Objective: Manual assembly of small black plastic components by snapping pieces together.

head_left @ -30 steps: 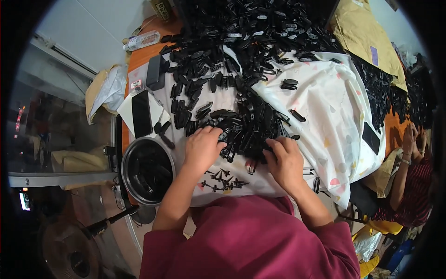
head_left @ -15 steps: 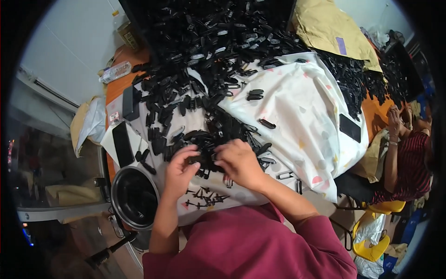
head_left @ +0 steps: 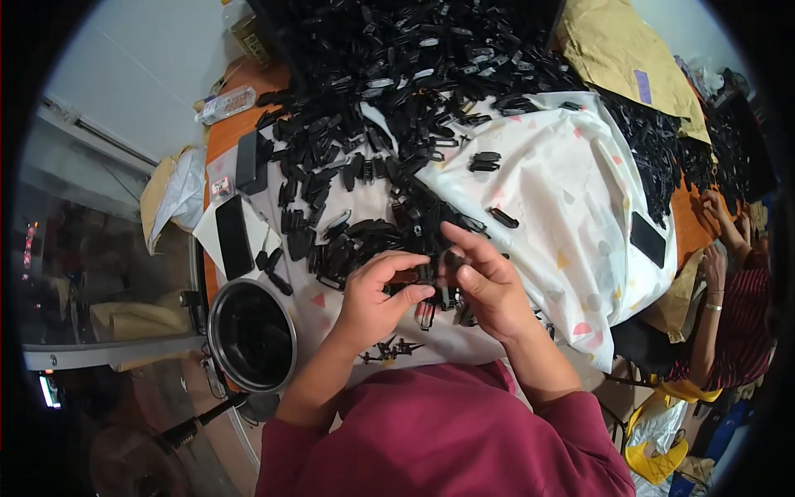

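My left hand is closed in a pinch, thumb and forefinger gripping a small black elongated part. Facing it, my right hand holds a small dark piece between thumb and bent fingers, with the forefinger lifted. The exact kind of either piece is too small to tell. Both hands hover over the near edge of a heap of black elongated parts. Just below my left hand, several small dark spiky pieces lie on the cloth. A part with a pale frame rests between my wrists.
A dense pile of black parts fills the far side. Folded patterned cloth covers the right, a phone on it. Left are another phone, a round black bowl and a bottle. Another person's arm shows far right.
Both hands have risen off the heap and shifted right in the picture, now holding pieces face to face. My right hand has turned palm inward. The whole view has shifted slightly.
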Action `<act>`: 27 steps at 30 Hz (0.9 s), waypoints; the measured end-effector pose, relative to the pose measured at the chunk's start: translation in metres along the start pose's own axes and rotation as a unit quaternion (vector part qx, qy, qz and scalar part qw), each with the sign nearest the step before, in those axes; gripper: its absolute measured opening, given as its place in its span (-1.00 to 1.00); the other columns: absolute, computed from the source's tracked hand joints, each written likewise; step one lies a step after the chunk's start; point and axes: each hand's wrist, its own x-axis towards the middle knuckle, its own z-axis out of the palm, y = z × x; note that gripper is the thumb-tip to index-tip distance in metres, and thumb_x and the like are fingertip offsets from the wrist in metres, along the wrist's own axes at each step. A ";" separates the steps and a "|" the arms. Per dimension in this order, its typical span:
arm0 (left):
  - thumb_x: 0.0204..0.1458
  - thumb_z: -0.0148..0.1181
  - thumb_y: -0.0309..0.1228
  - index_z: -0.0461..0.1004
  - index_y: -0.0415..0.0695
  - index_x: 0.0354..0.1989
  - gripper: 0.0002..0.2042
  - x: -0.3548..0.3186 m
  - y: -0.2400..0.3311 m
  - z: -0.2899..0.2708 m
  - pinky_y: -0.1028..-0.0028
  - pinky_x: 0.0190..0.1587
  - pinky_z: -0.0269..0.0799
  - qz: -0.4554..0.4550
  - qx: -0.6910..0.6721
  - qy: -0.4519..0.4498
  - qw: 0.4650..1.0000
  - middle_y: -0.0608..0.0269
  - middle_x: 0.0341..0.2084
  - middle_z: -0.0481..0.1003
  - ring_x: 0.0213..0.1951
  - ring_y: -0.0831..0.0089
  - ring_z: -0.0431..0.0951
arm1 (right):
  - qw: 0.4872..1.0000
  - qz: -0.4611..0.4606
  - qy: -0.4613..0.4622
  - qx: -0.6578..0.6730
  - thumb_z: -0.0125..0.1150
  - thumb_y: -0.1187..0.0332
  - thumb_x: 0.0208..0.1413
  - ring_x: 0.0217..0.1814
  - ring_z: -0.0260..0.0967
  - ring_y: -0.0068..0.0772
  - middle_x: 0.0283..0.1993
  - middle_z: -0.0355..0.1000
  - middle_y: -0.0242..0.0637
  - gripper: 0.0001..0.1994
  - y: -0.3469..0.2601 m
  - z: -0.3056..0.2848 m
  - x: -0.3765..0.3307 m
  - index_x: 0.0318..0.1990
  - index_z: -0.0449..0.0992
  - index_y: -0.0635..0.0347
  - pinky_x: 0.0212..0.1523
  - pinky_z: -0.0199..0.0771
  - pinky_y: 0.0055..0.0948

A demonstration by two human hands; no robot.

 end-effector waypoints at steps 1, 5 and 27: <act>-0.19 0.26 -0.55 0.44 -0.22 -0.23 -0.72 0.001 0.000 0.000 0.56 -0.29 0.40 -0.007 -0.009 0.001 1.000 0.20 -0.34 0.43 -0.35 0.49 0.47 | 0.998 -0.031 0.019 -0.057 0.08 0.34 0.06 -0.26 0.29 -0.48 -0.21 0.32 -0.28 -0.61 -0.001 -0.001 0.000 0.05 0.27 0.25 -0.20 0.33 -0.50; -0.18 0.24 -0.60 0.42 -0.28 -0.22 -0.71 -0.002 -0.017 0.002 0.57 -0.30 0.42 -0.031 -0.066 0.012 0.997 0.22 -0.35 0.43 -0.34 0.51 0.48 | 0.998 -0.058 0.006 -0.028 0.14 0.36 0.01 -0.14 0.30 -0.45 -0.16 0.37 -0.23 -0.67 -0.003 0.000 0.008 -0.07 0.32 0.28 -0.07 0.27 -0.46; -0.14 0.22 -0.59 0.41 -0.26 -0.23 -0.75 -0.002 0.006 0.014 0.60 -0.41 0.39 -0.061 -0.168 -0.002 0.984 0.24 -0.32 0.39 -0.40 0.56 0.43 | 0.731 -0.340 0.015 -0.592 0.16 0.67 -0.20 -0.39 0.35 -0.31 -0.30 0.38 -0.16 -0.61 -0.011 -0.006 -0.020 -0.11 0.44 0.24 -0.43 0.36 -0.49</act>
